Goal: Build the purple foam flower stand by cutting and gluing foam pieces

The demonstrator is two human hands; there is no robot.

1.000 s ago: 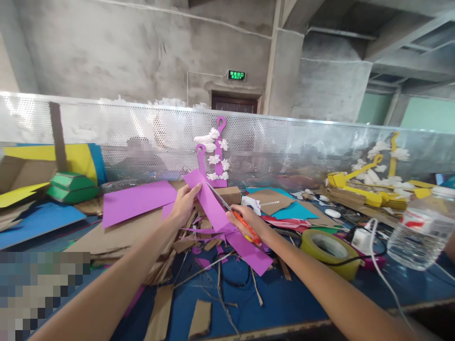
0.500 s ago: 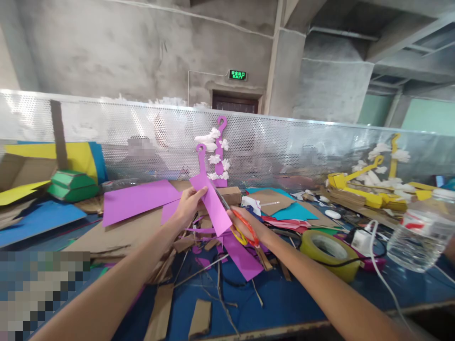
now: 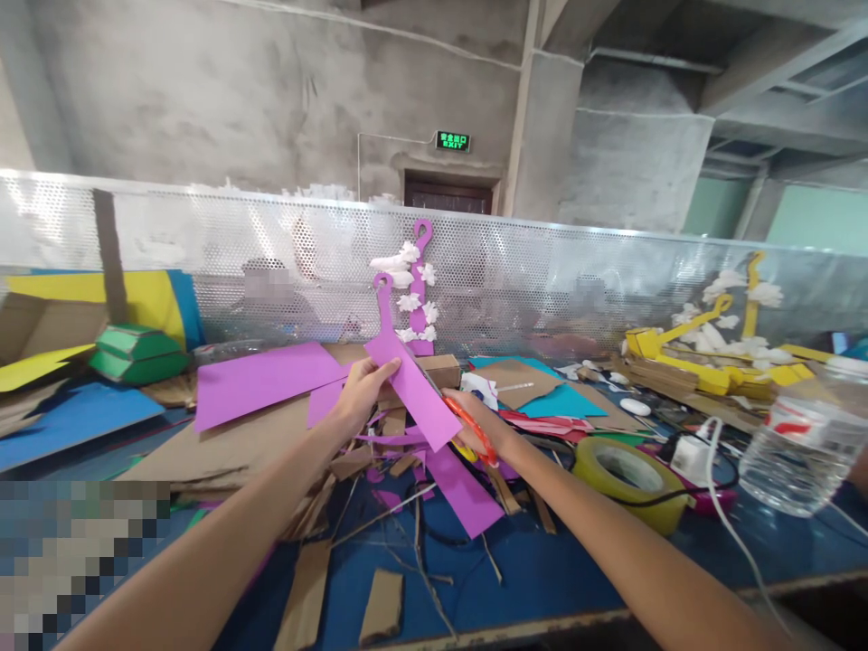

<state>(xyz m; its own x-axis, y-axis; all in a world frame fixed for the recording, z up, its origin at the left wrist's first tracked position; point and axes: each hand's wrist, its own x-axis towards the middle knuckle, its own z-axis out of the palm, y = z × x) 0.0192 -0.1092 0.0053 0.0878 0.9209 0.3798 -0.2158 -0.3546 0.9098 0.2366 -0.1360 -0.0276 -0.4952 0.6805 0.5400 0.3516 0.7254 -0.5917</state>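
Observation:
My left hand (image 3: 363, 389) pinches a purple sheet (image 3: 426, 402) between thumb and fingers, holding it tilted above the table. In my right hand (image 3: 478, 411) is a pair of scissors (image 3: 469, 427) with orange and yellow handles. The blades lie along the sheet's upper right edge, partly hidden behind it. Just beyond the sheet's top end rises a small purple hook-shaped piece (image 3: 386, 307); whether it joins the sheet I cannot tell. Behind it stands a taller purple hook shape (image 3: 419, 298) with white tufts on it. Another purple piece (image 3: 467, 497) lies below the held sheet.
Purple sheets (image 3: 264, 384) and cardboard (image 3: 223, 452) lie to the left, near a green box-like shape (image 3: 139, 354). At the right are a tape roll (image 3: 630, 484), a plastic bottle (image 3: 790, 461) and yellow pieces (image 3: 705, 362). A perforated metal panel (image 3: 515, 271) runs behind.
The held purple sheet has swung slightly to the right at its lower end, covering more of the yellow scissor handle. My hands have barely moved.

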